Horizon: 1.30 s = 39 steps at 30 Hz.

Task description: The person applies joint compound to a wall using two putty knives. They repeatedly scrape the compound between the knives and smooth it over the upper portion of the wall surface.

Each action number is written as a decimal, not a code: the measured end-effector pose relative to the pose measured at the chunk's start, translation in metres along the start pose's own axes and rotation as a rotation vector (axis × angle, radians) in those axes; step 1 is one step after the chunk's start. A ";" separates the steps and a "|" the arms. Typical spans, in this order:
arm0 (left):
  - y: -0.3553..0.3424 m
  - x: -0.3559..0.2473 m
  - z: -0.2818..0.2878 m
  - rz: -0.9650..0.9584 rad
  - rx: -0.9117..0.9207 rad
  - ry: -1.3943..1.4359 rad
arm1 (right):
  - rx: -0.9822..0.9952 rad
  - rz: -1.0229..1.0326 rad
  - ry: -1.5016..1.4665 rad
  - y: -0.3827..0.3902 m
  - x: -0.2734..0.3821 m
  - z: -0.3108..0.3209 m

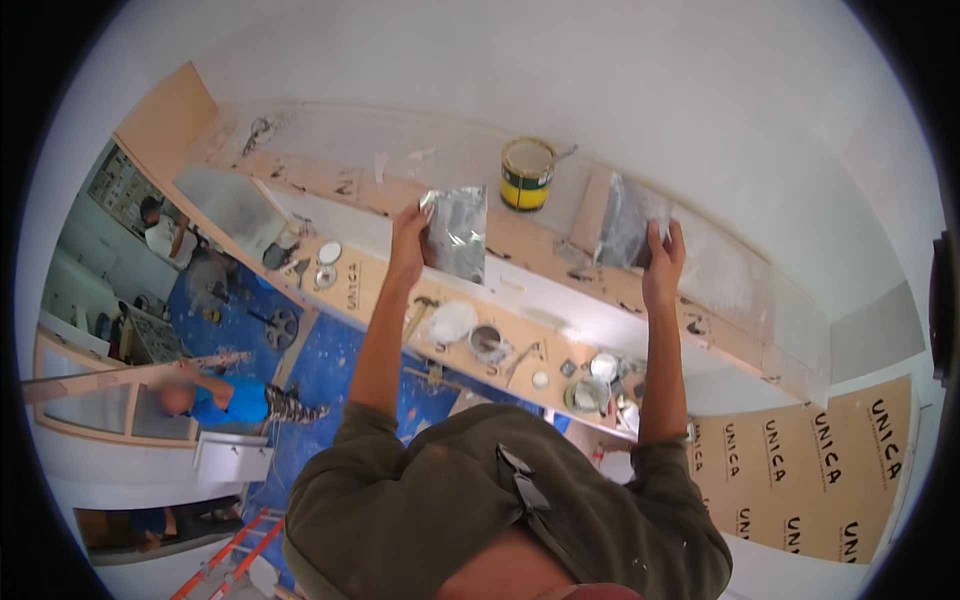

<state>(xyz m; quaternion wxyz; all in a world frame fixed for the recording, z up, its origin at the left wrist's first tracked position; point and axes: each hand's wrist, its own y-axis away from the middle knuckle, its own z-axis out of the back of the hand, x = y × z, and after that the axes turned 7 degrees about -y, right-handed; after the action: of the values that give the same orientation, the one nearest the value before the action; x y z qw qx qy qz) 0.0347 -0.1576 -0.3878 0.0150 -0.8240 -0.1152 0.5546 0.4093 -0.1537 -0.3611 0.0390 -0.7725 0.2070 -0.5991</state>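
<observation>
My left hand [408,245] grips the left edge of a shiny, silvery rectangular sheet [458,240], held up above the long ledge. My right hand [664,262] has its fingers around the right side of a second silvery sheet [624,222], whose face looks smeared and dull. I cannot tell whether these sheets are metal or foil. Between and beyond them, an open yellow and dark-green can [526,180] stands on the ledge, and a handle sticks out past its right rim. A flat brown piece [588,208] lies just left of the right sheet.
Below the ledge runs a lower board [395,292] bearing a hammer [421,312], a bucket [487,343], white lids and several tools. At left, a person in a blue shirt [228,398] and another in white [165,235] are on the blue-covered floor. An orange ladder [238,556] stands lower left.
</observation>
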 end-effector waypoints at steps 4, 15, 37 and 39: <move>0.061 0.073 0.017 0.333 -0.195 0.306 | -0.061 -0.036 0.112 -0.033 -0.034 0.026; 0.126 0.080 0.001 0.593 -0.160 0.384 | -0.028 0.144 0.153 -0.083 -0.062 0.045; 0.052 -0.256 -0.014 -0.802 0.275 0.807 | 0.861 0.454 -1.634 -0.002 0.320 0.002; 0.048 -0.297 -0.020 -1.015 0.430 0.817 | 1.073 0.740 -1.231 0.020 0.394 -0.013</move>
<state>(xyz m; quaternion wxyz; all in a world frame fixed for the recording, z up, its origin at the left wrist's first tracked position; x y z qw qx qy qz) -0.0445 -0.2638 -0.1174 0.4784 -0.7898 -0.3597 0.1341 0.4686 -0.3143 -0.0049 0.6895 -0.7188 0.0773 -0.0442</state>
